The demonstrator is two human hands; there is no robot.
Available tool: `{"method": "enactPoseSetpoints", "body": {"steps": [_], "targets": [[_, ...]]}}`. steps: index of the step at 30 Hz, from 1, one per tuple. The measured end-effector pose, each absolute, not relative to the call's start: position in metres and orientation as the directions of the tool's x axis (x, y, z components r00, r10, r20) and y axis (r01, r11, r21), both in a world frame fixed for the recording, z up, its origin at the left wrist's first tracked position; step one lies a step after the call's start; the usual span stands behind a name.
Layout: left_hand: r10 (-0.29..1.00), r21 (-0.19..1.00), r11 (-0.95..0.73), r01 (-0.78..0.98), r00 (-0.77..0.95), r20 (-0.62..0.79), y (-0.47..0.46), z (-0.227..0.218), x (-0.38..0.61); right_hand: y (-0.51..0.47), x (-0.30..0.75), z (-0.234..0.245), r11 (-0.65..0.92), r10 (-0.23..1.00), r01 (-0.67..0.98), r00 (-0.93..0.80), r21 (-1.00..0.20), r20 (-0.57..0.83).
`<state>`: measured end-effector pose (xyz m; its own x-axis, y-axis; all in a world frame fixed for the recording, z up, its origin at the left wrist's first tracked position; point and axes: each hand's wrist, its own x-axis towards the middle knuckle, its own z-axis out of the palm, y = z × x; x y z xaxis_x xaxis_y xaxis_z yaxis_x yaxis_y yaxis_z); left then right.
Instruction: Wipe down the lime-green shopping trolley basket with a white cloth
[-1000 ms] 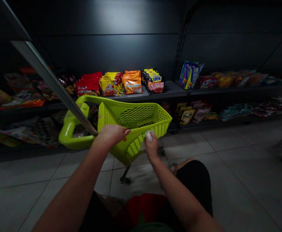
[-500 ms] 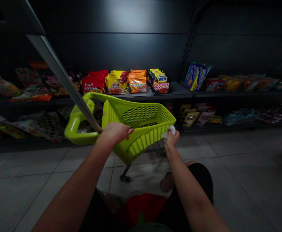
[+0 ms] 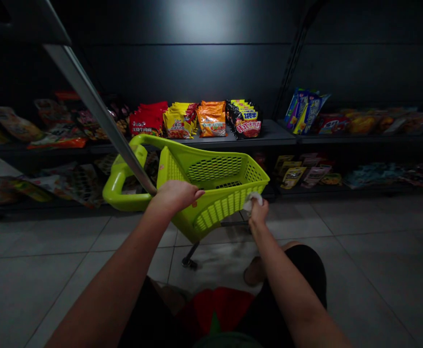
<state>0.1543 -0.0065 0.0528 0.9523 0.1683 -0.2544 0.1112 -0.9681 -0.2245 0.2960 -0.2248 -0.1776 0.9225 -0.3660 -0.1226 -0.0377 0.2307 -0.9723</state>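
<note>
A lime-green shopping cart (image 3: 217, 209) with a perforated basket stands in front of me, its looped handle (image 3: 126, 195) to the left. My left hand (image 3: 177, 195) is closed over the near rim of the basket, thumb pointing right; its other fingers are mostly hidden. Near the basket's right end, my right hand (image 3: 259, 212) grips a crumpled white wipe (image 3: 252, 199) against the outer side, below the rim. Whether the wipe is paper or cloth I cannot tell. A grey metal pole (image 3: 103, 111) slants down beside the handle, its lower end by my left hand.
Behind the cart, a dark shelf (image 3: 280, 137) carries red, yellow, orange (image 3: 212, 121) and black noodle packets. Blue snack bags (image 3: 305, 112) stand farther right. More bagged goods lie on the lower shelf. Cart wheels (image 3: 189, 262) rest on grey floor tiles, close to my knees.
My right hand and the wipe have slid slightly down and left along the basket's side. My left hand keeps its place on the rim. The whole view has shifted a little.
</note>
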Motion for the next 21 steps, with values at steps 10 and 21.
{"method": "enactPoseSetpoints", "body": {"steps": [10, 21], "targets": [[0.18, -0.217, -0.968, 0.124, 0.948, -0.262, -0.012, 0.056, 0.159, -0.122, 0.173, -0.211, 0.288, 0.008, -0.102, 0.995, -0.952, -0.104], [0.195, -0.181, -0.972, 0.15, 0.945, -0.263, -0.013, 0.052, 0.159, -0.228, 0.301, -0.176, 0.417, -0.334, -0.051, 0.92, -0.908, -0.205]]}}
